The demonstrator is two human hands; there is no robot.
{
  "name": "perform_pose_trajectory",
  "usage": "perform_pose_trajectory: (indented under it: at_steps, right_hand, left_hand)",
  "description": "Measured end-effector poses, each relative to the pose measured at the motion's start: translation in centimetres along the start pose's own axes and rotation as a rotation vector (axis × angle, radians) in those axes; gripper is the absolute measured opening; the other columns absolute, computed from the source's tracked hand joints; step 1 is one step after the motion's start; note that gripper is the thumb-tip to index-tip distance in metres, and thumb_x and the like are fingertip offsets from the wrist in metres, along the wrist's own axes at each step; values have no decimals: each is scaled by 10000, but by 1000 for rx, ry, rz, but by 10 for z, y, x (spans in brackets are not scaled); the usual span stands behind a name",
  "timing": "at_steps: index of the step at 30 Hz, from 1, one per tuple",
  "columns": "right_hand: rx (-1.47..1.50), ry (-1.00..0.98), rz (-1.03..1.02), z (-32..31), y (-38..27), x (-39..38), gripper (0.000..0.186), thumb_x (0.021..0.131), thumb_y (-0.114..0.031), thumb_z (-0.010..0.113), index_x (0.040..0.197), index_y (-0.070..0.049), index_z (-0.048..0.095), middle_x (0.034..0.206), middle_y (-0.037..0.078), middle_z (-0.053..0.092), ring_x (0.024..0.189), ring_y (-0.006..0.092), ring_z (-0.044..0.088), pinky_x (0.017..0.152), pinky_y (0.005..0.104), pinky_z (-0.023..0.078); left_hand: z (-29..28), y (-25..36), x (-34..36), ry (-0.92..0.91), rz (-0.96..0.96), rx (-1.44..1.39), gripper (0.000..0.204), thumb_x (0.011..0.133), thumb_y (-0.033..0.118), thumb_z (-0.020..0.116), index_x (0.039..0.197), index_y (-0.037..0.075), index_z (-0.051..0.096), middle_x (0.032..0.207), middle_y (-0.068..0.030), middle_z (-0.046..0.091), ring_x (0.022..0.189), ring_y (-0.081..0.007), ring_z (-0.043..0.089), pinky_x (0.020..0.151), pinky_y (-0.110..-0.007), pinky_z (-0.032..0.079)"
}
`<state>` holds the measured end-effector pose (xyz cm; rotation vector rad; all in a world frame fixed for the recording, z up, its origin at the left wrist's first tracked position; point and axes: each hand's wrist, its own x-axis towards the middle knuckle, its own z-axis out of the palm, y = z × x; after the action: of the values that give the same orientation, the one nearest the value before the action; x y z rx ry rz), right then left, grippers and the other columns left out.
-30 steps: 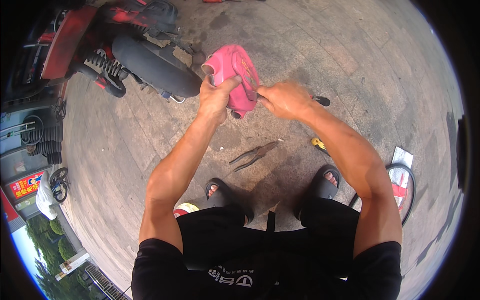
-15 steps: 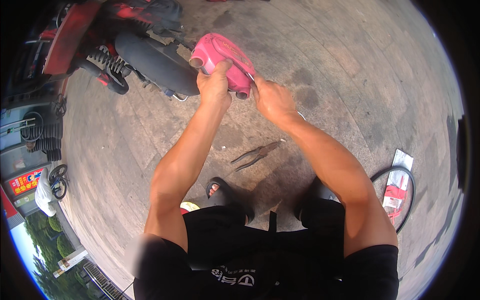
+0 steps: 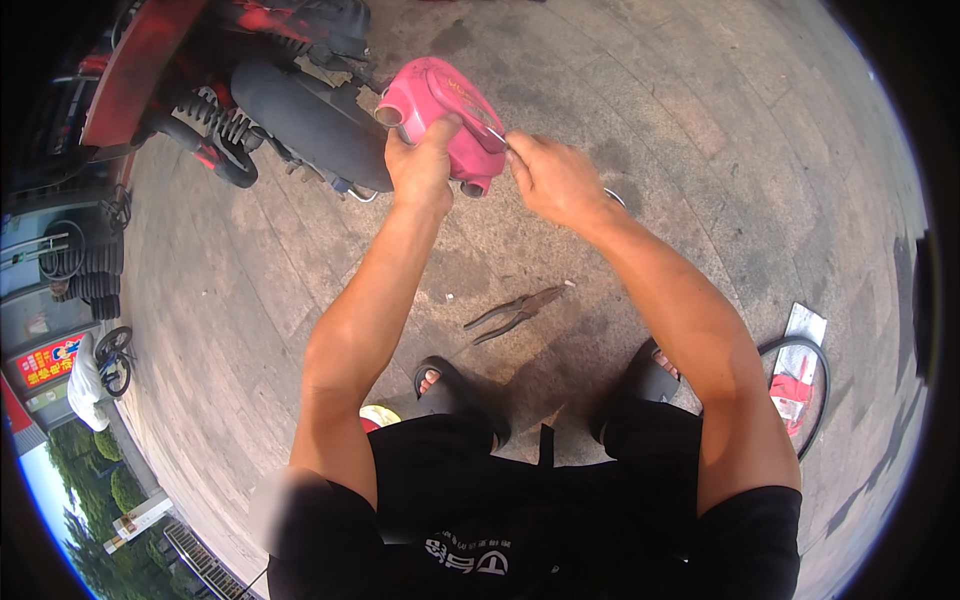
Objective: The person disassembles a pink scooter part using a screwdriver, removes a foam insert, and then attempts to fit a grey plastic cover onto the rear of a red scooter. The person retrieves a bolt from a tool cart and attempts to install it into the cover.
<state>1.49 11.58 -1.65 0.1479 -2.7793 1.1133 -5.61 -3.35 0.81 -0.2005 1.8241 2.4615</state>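
in the head view, the pink housing is held above the paving near the black tyre, farther from the body than a second ago, with the left hand closed on it. a thin metal tool is pinched tightly by the fingers of the right hand; more of its shaft is now exposed against the housing, so the work seems unfinished, though whether the tip is seated cannot be told.

At twelve o'clock, the pink shell looks like smooth, glossy plastic; the slim shaft beside it glints like metal. The tyre between ten and eleven is matt black rubber. Near centre, the pliers are dull metal on rough stone paving. At six, the shorts are matt black cloth.
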Motion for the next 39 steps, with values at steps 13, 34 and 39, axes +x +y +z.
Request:
perform_pose_trajectory:
  at_steps: [13, 34, 39]
  right_hand:
    - [-83, -231, 80, -26, -20, 11, 191, 889, -132, 499, 1014, -4, 563, 873, 231, 652, 836, 409, 630, 735, 502, 496]
    - [442, 42, 338, -5, 32, -17, 602, 763, -317, 788, 1226, -18, 546, 1101, 164, 638, 1034, 250, 597, 835, 371, 476]
    - [731, -60, 662, 7, 68, -9, 459, 804, -281, 743, 1161, -25, 609, 1077, 147, 649, 1039, 237, 595, 836, 341, 471]
  left_hand:
    - [11, -6, -10, -13, -50, 140, 492, 763, -17, 683, 1195, 22, 451, 1072, -101, 599, 970, -218, 616, 825, -363, 521]
    - [-12, -28, -13, -147, -329, -36, 552, 777, 5, 667, 1273, 1, 427, 1198, -127, 564, 1112, -268, 567, 965, -430, 469]
    - [-14, -37, -15, -263, -371, -11, 636, 763, 1, 676, 1324, -11, 376, 1226, -139, 542, 1125, -264, 556, 979, -429, 457]
